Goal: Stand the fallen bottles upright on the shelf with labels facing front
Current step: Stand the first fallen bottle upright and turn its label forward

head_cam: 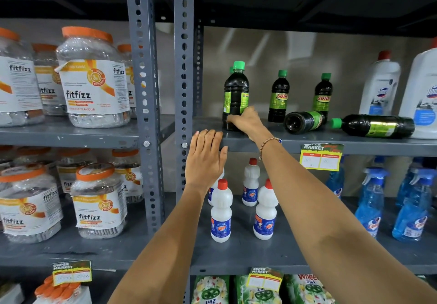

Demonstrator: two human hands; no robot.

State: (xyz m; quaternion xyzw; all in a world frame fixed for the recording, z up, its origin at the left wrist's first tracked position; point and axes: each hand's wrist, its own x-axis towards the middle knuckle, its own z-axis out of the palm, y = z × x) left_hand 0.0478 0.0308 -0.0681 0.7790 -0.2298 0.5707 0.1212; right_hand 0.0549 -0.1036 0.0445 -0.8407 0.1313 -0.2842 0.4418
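— So where's the right hand (246,120)?
— Its grip is clamped low on the upright dark bottle (235,98), label turned sideways. Left hand (205,156) rests open on the shelf (272,144) edge.
— And handling it?
— Full and probably heavy, with slick, stiff plastic; twist from the base.

The shelf (307,142) is grey painted metal, smooth with a dull sheen, and its perforated uprights (184,67) look the same. On it, the dark bottles (279,95) are glossy plastic with shiny green caps and slick printed labels; one fallen bottle (376,126) catches light along its side. To their right a white jug (379,86) is matt plastic. Left of the uprights, clear jars (93,79) are crinkly see-through plastic with paper labels. Below the shelf edge hangs a paper price tag (321,156).
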